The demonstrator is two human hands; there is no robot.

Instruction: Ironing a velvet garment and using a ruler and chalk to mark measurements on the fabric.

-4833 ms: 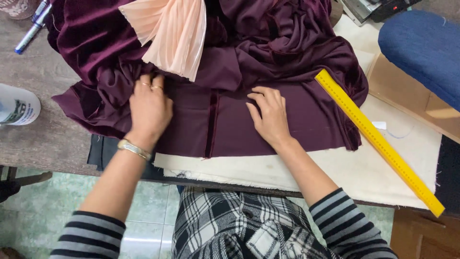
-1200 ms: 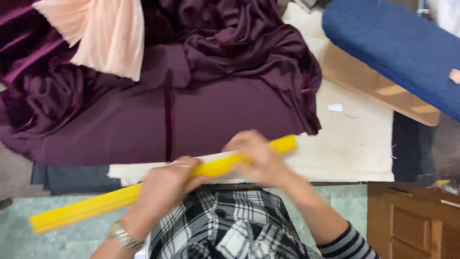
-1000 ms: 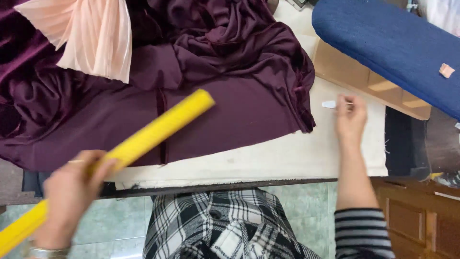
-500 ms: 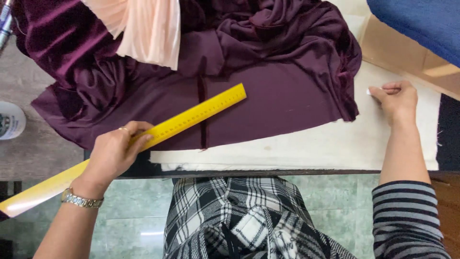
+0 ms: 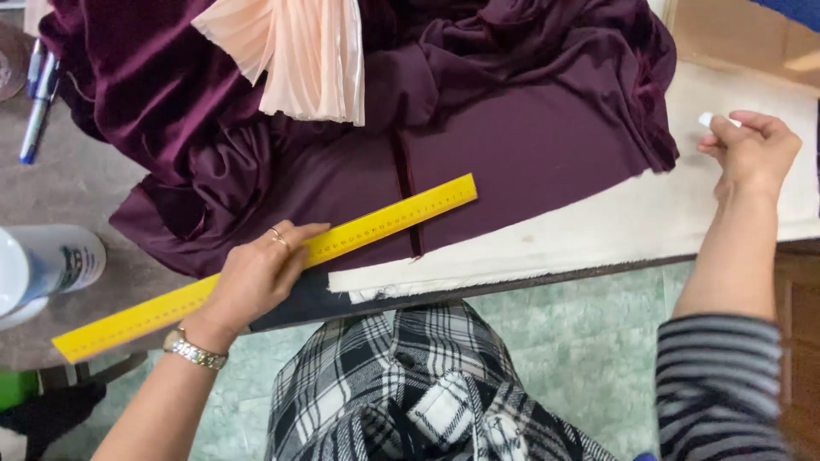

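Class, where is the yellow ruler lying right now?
In the head view, the yellow ruler lies slantwise at lower left, under the left hand, its upper end on the dark purple cloth.

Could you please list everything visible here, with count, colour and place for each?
Long yellow ruler: one, yellow, slanting over the fabric's near edge.
Dark purple fabric: one, purple, heaped across the table.
Pleated peach cloth: one, peach, on the purple heap.
Cream underlay cloth: one, cream, table's near edge.
Small white chalk piece: one, white, right fingertips.
Pens: at least two, blue, far left.
White bottle: one, left.
Left hand: on the ruler.
Right hand: pinching the chalk.
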